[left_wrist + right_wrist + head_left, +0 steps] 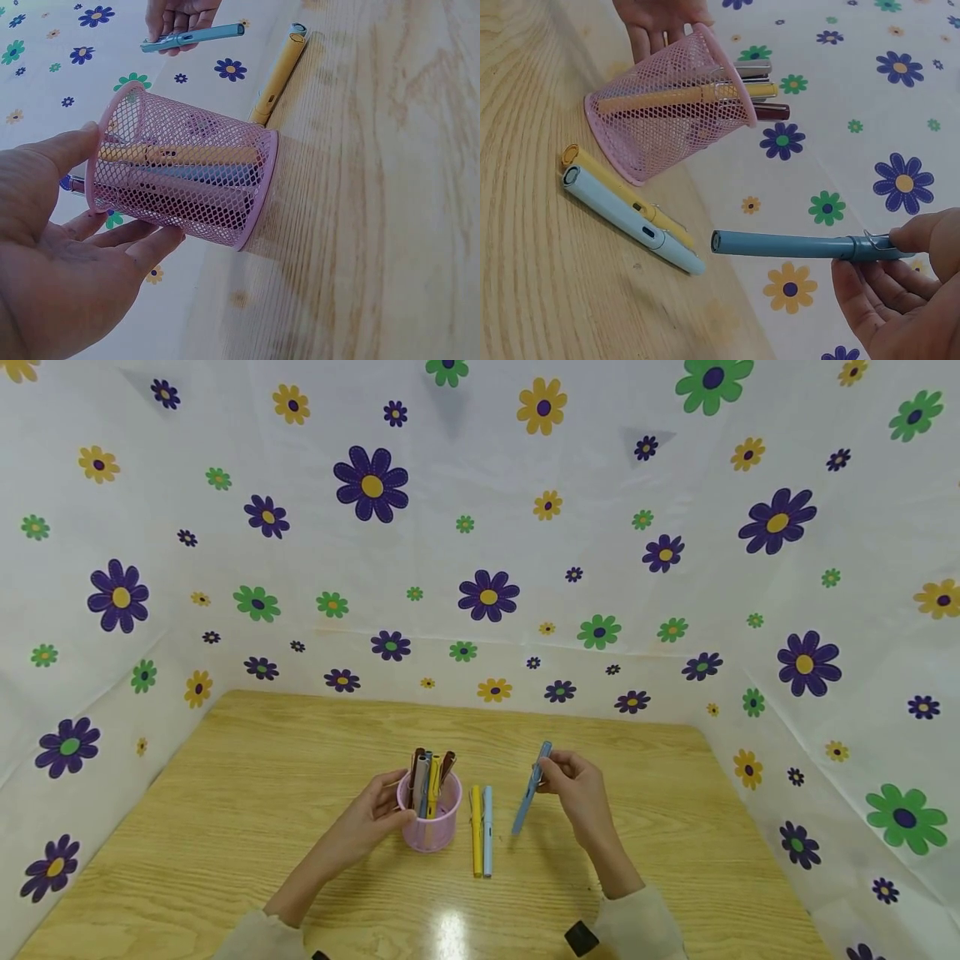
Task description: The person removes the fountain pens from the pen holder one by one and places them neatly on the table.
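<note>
1. A light wooden table [225, 827] with visible grain carried everything.
2. A pink mesh pen cup [429, 827] stood upright on it, filled with pens.
3. Just beside the cup, a yellow pen [476, 831] and a pale blue pen [487, 831] lay side by side, touching.

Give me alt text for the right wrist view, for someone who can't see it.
The right hand pinches a blue pen by its clip end, held level above the wooden table. Beyond it the left hand touches a pink mesh pen cup holding several pens, and a yellow pen and a light blue pen lie side by side on the table.
</note>
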The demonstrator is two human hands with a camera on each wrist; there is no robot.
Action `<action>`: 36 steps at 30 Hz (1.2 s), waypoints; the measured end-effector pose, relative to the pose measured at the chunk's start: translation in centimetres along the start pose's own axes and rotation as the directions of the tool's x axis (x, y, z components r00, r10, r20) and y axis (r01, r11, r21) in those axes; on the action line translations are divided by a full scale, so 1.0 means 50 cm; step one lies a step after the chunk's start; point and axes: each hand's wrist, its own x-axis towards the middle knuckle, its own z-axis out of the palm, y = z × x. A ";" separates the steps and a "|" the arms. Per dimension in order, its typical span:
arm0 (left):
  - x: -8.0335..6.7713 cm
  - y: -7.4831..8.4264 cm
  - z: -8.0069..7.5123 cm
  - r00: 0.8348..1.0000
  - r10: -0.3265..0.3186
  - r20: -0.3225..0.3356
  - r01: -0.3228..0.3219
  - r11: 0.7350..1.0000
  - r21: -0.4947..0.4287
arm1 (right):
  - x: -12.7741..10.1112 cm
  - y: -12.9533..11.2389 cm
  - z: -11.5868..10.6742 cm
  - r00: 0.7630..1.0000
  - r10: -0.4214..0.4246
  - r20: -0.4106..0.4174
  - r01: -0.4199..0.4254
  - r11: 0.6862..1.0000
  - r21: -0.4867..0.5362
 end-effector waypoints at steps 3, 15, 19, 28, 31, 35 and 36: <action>0.000 0.000 0.001 1.000 0.003 0.000 -0.003 1.000 -0.004 | -0.003 0.004 0.001 1.000 0.012 -0.001 -0.012 1.000 -0.011; -0.001 -0.001 0.001 1.000 0.007 0.002 -0.007 1.000 0.001 | -0.006 0.024 0.010 0.999 0.051 0.001 -0.051 0.998 -0.031; -0.001 0.000 0.000 1.000 0.011 0.004 -0.011 1.000 0.000 | -0.007 0.036 0.016 0.998 0.054 0.020 -0.053 0.998 -0.046; -0.001 -0.002 0.001 1.000 0.005 0.000 -0.005 1.000 -0.001 | -0.013 0.055 0.025 0.996 0.080 0.045 -0.077 0.994 -0.073; -0.001 -0.001 0.002 1.000 -0.009 -0.009 0.009 1.000 0.001 | -0.015 0.058 0.027 0.995 0.085 0.054 -0.081 0.994 -0.072; -0.002 0.002 0.002 1.000 -0.006 -0.007 0.006 1.000 0.006 | -0.015 0.067 0.030 0.993 0.102 0.052 -0.097 0.991 -0.094; -0.002 0.003 0.002 1.000 -0.003 -0.004 0.003 1.000 0.007 | -0.015 0.069 0.031 0.993 0.105 0.049 -0.099 0.990 -0.103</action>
